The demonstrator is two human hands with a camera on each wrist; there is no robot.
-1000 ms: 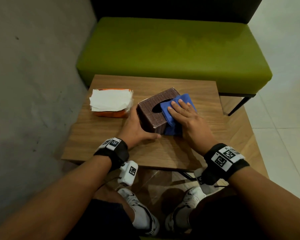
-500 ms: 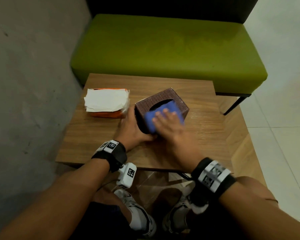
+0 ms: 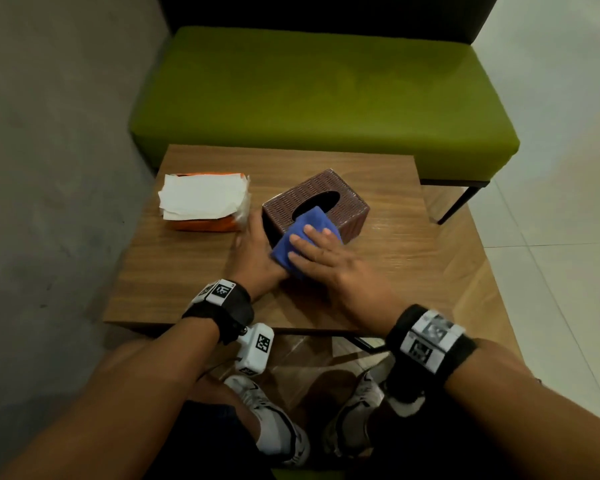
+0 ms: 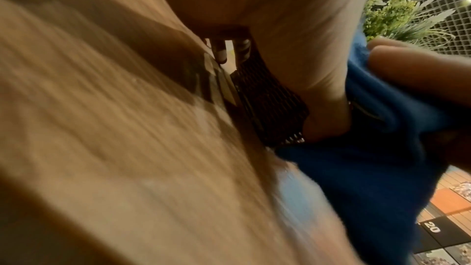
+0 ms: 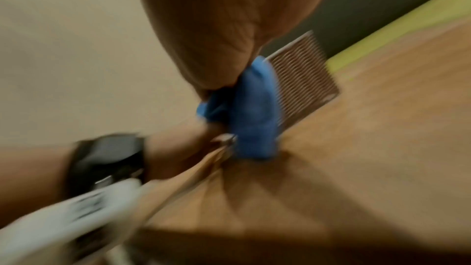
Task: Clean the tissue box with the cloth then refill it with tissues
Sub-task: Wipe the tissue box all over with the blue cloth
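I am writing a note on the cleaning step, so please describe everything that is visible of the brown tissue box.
The tissue box is a brown rectangular holder with a woven, ribbed surface. It stands upright on the wooden table, turned at an angle. Its top has a dark oval opening; no tissue shows there. The left hand rests against its near left end. The right hand presses the blue cloth with straight fingers on its near top edge and front side. The tissue pack lies apart to its left.

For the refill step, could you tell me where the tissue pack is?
In the head view, the orange tissue pack lies on the wooden table's left side, just left of the brown tissue box.
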